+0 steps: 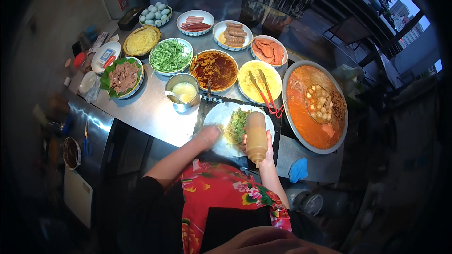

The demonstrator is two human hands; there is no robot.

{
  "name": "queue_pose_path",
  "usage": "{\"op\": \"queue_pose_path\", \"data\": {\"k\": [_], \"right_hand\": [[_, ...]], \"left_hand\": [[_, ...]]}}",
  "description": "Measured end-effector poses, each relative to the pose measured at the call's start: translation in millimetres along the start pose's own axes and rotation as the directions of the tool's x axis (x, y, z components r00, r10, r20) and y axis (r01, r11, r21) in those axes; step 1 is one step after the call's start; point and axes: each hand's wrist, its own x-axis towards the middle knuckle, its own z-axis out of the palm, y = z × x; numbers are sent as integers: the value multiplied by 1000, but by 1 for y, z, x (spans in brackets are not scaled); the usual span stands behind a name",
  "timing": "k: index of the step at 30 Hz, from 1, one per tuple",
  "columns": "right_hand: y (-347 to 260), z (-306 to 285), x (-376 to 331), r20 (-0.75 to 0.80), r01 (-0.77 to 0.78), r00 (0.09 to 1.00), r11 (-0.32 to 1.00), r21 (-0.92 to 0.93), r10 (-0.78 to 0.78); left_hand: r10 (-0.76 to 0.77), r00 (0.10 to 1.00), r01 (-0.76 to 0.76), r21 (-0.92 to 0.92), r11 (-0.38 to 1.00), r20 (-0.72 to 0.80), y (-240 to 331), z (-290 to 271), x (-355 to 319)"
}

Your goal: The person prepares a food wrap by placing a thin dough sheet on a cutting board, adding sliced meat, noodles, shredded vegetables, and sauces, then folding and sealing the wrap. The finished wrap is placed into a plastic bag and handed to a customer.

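My right hand is wrapped round a squeeze bottle of tan sauce, its nozzle tipped down toward me. Under and beside the bottle lies a round white wrapper, with a pile of shredded green and pale filling at its middle. My left hand, seemingly in a thin clear glove, is at the wrapper's left side, close to the filling. Its fingers are blurred and partly hidden, so I cannot make out whether they grip anything.
Around the wrapper stand a metal pot with a spoon, a bowl of red chili sauce, yellow shreds with red-handled tongs, cucumber shreds and sliced meat. A wide pan of red broth sits right, near a blue cloth. Someone stands opposite.
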Motion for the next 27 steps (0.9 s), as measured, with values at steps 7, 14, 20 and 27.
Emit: {"op": "queue_pose_path", "data": {"k": [7,14,20,27], "right_hand": [[2,1,3,16,-10,1000,1000,-8,10],[3,-4,-1,-9,-12,1000,1000,-9,12],[5,-7,-3,-39,-13,999,1000,11,13],[7,-8,-3,-36,-42,998,998,53,44]], "left_hand": [[-24,997,22,22,999,76,4,-8,-1],[10,999,-9,-32,999,36,-1,-2,-3],[-33,995,40,-69,997,90,1,-1,-6],[-38,999,38,-84,996,-2,3,-2,-6]]}}
